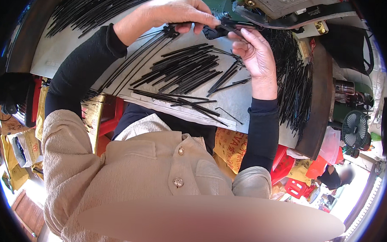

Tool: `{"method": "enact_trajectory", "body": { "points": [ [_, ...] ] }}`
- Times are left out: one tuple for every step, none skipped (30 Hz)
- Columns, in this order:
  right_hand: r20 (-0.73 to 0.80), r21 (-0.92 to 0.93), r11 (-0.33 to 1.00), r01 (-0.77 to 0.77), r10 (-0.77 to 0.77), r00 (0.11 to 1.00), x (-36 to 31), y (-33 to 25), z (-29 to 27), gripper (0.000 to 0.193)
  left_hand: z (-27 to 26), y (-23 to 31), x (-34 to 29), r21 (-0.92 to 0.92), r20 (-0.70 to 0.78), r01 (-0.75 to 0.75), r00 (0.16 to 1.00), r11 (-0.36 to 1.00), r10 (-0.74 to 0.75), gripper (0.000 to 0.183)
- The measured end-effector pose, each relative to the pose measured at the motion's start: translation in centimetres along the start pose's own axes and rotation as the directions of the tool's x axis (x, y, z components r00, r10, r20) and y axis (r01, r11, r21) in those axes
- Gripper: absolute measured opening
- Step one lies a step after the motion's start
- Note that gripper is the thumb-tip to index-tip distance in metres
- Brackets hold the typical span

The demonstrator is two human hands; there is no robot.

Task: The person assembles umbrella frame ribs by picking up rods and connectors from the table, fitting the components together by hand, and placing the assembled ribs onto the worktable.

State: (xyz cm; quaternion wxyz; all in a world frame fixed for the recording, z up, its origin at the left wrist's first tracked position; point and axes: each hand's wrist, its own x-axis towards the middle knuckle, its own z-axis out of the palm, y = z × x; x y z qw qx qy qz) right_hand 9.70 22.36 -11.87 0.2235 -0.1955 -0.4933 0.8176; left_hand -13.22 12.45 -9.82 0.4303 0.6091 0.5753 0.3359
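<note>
Two forearms in black sleeves, rising from the lower middle toward the upper centre of the frame, over a grey work table. Beige buttoned jacket across the lower half. Dense heaps of thin black rods: one pile at upper left, another heap hanging over the table edge at right, a loose bunch in the centre. Black fan at far right. Left hand at upper centre, palm down, wrist bent, fingers curled and pinched onto a fanned bundle of rods trailing down-left. Right hand just right of it, palm turned inward, thumb and forefinger closed on a small dark piece between both hands, close under a machine arm.
</note>
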Motion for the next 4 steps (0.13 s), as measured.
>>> {"method": "enact_trajectory", "body": {
  "points": [
    [-0.032, 0.024, 0.999, 0.026, -0.025, 0.999, 0.2, -0.1, -0.1, 0.023, -0.4, -0.6, 0.2, 0.013, -0.024, -0.026, 0.999, 1.0, 0.026, 0.038],
    [-0.066, 0.047, 0.997, 0.056, -0.053, 0.996, 0.3, -0.2, -0.2, 0.025, -0.9, -1.3, 0.6, 0.013, -0.025, -0.027, 0.999, 1.0, 0.027, 0.038],
    [-0.081, 0.056, 0.995, 0.087, -0.083, 0.993, 0.4, -0.1, -0.4, 0.028, -1.8, -2.2, 1.3, -0.144, 0.095, 0.094, 0.992, 0.985, -0.081, 0.036],
    [-0.099, 0.022, 0.995, 0.098, -0.096, 0.99, 0.5, -0.1, -0.5, 0.031, -2.7, -2.6, 1.9, -0.28, 0.228, 0.229, 0.959, 0.932, -0.168, 0.036]
  ]
}}
